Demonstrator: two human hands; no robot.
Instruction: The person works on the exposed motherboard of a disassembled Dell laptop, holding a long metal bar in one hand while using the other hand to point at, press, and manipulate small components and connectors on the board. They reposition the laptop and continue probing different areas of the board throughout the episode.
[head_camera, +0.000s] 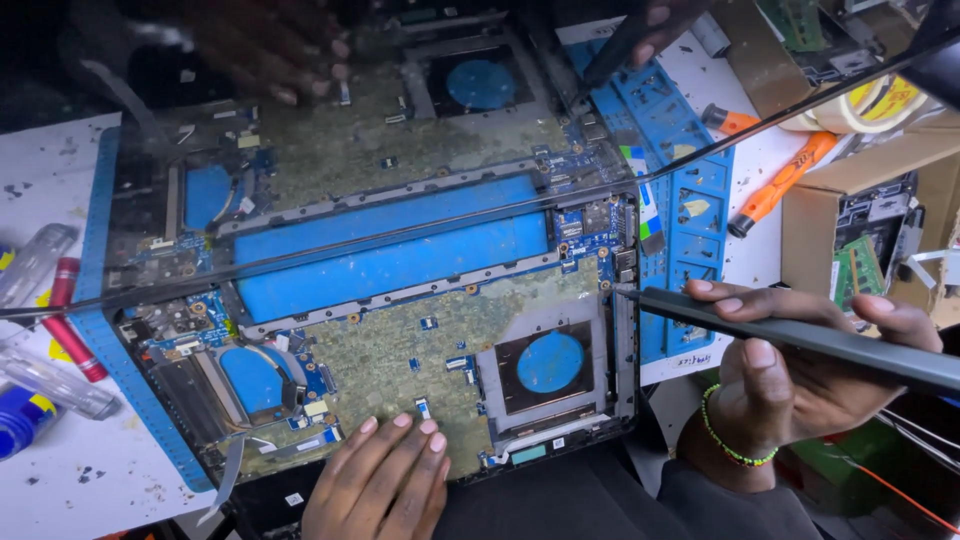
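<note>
Two hands: right hand (800, 370) grips screwdriver (790, 335), tip at laptop (400, 370) edge.

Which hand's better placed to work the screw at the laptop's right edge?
Right hand: it holds the screwdriver with its tip at that edge. Left hand lies flat on the laptop base, likely steadying it.

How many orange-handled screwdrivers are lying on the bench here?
2: one long orange screwdriver right of the blue mat, one partly hidden behind the screen edge. Others may be hidden.

Laptop base (400, 370): matt metal frame, dull speckled inner face. Electric screwdriver (800, 338): smooth matt grey. Mat (690, 200): blue moulded rubbery plastic. Screen (350, 130): glossy, reflective. Boxes (930, 160): plain cardboard.
</note>
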